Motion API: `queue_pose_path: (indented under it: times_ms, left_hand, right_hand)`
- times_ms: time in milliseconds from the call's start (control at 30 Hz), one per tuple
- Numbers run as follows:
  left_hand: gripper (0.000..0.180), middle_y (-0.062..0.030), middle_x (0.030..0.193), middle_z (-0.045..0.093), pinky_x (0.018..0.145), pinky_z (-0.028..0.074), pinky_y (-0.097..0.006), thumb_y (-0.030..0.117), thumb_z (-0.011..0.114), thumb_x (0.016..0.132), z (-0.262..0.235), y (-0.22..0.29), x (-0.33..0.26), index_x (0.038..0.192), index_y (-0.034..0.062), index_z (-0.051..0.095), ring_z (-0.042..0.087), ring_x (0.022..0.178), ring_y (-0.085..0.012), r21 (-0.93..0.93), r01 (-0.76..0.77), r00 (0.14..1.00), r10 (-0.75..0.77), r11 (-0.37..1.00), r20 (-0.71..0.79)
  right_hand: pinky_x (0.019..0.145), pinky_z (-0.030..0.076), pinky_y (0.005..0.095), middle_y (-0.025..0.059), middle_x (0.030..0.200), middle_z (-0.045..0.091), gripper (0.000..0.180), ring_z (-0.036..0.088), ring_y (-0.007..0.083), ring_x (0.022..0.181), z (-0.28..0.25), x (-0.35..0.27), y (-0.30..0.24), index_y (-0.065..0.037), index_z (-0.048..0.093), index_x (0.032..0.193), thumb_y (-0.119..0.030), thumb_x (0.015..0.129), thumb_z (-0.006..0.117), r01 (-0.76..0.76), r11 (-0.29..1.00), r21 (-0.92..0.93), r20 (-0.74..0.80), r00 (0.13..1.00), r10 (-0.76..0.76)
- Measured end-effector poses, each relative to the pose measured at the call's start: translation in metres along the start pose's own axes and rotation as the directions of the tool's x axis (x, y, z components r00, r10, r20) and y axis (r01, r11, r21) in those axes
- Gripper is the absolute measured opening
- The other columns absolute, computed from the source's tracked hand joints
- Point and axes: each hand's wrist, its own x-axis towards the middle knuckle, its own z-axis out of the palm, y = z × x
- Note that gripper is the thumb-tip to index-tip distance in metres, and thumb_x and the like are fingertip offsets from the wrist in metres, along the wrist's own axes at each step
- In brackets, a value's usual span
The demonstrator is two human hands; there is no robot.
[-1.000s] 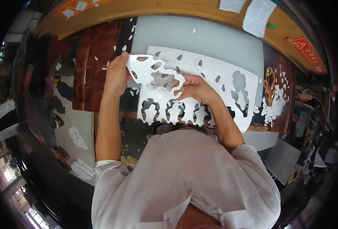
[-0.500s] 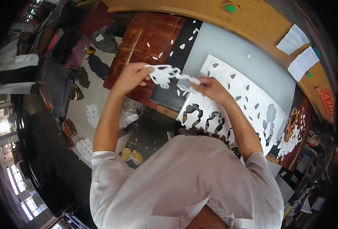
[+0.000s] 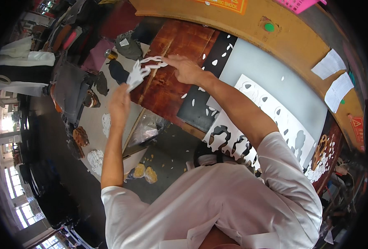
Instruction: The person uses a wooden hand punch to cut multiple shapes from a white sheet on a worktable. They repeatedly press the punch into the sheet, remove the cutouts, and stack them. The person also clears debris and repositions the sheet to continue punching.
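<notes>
A thin white cut-out piece (image 3: 137, 75) with openwork holes stretches between my hands, above the left part of the worktop. My left hand (image 3: 120, 103) grips its lower end, fingers closed and slightly blurred. At the upper end, the fingers of my right hand (image 3: 184, 69) pinch the narrow looped part, with that arm reaching across to the left. A white sheet (image 3: 294, 124) full of cut shapes and holes lies to the right, partly hidden by my right forearm.
Under the sheet is a pale grey board (image 3: 271, 62); a yellow beam (image 3: 287, 31) runs behind it. White scraps (image 3: 320, 166) are heaped at right. On the left table lie white cut pieces (image 3: 95, 161), brown pieces (image 3: 80, 136) and a gold can (image 3: 110, 54). A clear plastic bag (image 3: 147, 129) sits nearby.
Both hands have moved left with the white piece, away from the sheet, the right hand travelling farther. The piece now hangs over the red-brown wooden board and the left table's edge.
</notes>
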Motion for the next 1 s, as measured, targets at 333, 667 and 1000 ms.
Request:
queue_pose_path:
  times_ms: [333,667,1000]
  left_hand:
    - [0.05,-0.0282,0.149,0.055,0.114,0.047,-0.05,0.005,0.066,0.096,0.113,0.064,-0.103,0.144,-0.0033,0.058,0.055,0.136,-0.0479,-0.171,0.193,0.979,-0.177,0.966,0.106]
    - [0.056,-0.0314,0.162,0.042,0.125,0.025,-0.064,0.028,0.054,0.109,0.182,0.116,-0.086,0.154,-0.0064,0.048,0.032,0.154,-0.0526,-0.151,0.19,0.971,-0.163,0.97,0.176]
    - [0.04,-0.0247,0.136,0.064,0.111,0.047,-0.051,0.006,0.069,0.095,0.185,0.305,-0.069,0.134,-0.0032,0.064,0.059,0.129,-0.0451,-0.639,0.007,0.917,0.25,0.769,0.312]
  right_hand:
    - [0.125,0.036,0.0475,0.0189,0.165,0.044,0.067,0.04,0.0395,0.152,-0.026,0.045,0.122,-0.01,0.05,0.157,-0.038,0.098,0.066,-0.172,0.882,-0.44,0.079,0.97,0.228]
    - [0.122,0.039,0.0513,0.02,0.154,0.055,0.05,0.049,0.039,0.147,0.034,-0.18,-0.071,-0.003,0.067,0.135,-0.032,0.094,0.07,-0.087,0.955,-0.283,0.222,0.963,0.153]
    - [0.09,0.057,0.0314,0.0137,0.118,0.077,0.024,0.071,0.0181,0.101,-0.122,-0.437,-0.134,0.0,0.075,0.122,-0.009,0.101,0.065,-0.815,0.174,0.552,-0.276,0.019,0.961]
